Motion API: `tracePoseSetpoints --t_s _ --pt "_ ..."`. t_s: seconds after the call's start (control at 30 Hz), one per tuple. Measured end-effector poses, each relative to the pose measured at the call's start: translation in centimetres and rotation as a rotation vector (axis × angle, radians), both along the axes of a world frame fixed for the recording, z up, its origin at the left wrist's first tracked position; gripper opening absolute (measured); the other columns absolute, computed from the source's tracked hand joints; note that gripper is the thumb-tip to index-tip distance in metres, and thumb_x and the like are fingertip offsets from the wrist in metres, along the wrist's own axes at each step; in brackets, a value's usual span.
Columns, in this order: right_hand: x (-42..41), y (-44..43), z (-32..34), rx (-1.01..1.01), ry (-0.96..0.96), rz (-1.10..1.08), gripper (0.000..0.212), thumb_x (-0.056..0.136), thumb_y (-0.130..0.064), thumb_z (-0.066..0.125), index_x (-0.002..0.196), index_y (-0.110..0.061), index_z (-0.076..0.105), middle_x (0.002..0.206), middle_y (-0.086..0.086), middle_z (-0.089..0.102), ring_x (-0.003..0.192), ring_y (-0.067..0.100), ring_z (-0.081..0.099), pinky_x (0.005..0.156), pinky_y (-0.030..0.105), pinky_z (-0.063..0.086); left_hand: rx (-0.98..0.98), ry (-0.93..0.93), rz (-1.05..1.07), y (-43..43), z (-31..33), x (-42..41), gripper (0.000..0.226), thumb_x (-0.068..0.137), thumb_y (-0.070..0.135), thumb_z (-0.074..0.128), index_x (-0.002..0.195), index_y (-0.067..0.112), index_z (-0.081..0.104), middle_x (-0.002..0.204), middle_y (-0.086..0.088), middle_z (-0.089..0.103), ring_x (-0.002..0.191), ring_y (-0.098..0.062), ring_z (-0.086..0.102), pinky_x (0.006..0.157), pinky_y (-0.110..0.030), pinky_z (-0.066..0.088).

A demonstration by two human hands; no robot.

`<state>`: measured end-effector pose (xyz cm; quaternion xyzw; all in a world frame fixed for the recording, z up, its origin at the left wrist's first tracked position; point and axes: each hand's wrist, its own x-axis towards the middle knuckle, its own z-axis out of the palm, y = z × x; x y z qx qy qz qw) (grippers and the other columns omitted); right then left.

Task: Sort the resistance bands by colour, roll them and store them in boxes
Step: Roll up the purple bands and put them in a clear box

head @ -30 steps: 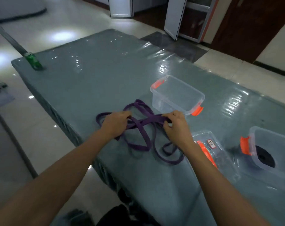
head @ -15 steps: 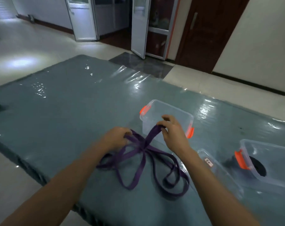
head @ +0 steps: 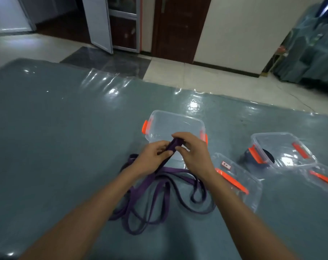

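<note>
Purple resistance bands [head: 159,196] lie in tangled loops on the grey-green table [head: 56,137]. Both hands hold one raised end of a band just in front of an empty clear box [head: 174,122] with orange clips. My left hand [head: 153,160] grips the band from below and my right hand [head: 193,152] pinches its tip from above. A second clear box [head: 283,149] at the right holds a dark rolled band [head: 268,156].
A clear lid [head: 240,181] with an orange clip and a small label lies right of my right forearm. Another lid [head: 322,177] lies at the far right. The table's far edge runs behind the boxes, with tiled floor and doors beyond.
My hands have come together and lifted one band end off the table, in front of the empty box. The camera has swung to the right, bringing both boxes nearer the middle.
</note>
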<state>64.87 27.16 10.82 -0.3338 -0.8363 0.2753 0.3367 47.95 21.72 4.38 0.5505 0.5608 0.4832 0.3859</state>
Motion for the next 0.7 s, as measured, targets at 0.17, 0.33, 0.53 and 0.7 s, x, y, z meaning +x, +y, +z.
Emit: tracePoseSetpoints --t_s 0.17,0.33,0.53,0.7 --pt "1.6 0.6 0.5 0.045 -0.173 -0.041 0.040 0.090 -0.012 0.073 0.129 -0.013 0.065 0.124 0.001 0.069 0.111 0.017 0.064 0.100 0.024 0.048 0.059 0.360 0.007 0.8 1.1 -0.1 0.020 0.098 0.025 0.058 0.113 0.030 0.070 0.087 0.010 0.071 0.080 -0.014 0.067 0.078 -0.043 0.056" --pt "3.0 1.3 0.7 0.126 -0.383 0.010 0.028 0.094 -0.019 0.069 0.121 -0.014 0.070 0.109 0.005 0.073 0.100 0.023 0.064 0.089 0.032 0.051 0.132 0.795 0.007 0.9 2.6 0.6 0.024 0.104 0.029 0.050 0.122 0.028 0.065 0.101 0.004 0.068 0.090 -0.022 0.063 0.076 -0.042 0.053" --pt "3.9 2.2 0.2 0.200 -0.465 -0.009 0.022 0.093 -0.011 0.065 0.115 -0.009 0.071 0.103 0.010 0.068 0.101 0.027 0.058 0.083 0.032 0.045 0.146 1.030 0.023 0.8 3.5 2.2 0.027 0.104 0.033 0.049 0.126 0.025 0.061 0.102 0.000 0.063 0.091 -0.025 0.062 0.070 -0.039 0.050" --pt "4.5 2.3 -0.4 0.307 -0.347 -0.058 0.014 0.086 -0.001 0.070 0.100 -0.003 0.075 0.094 0.012 0.070 0.090 0.033 0.064 0.075 0.038 0.052 0.122 0.868 0.091 0.2 2.9 4.3 0.026 0.104 0.032 0.048 0.123 0.022 0.063 0.106 0.002 0.069 0.091 -0.023 0.064 0.072 -0.035 0.049"
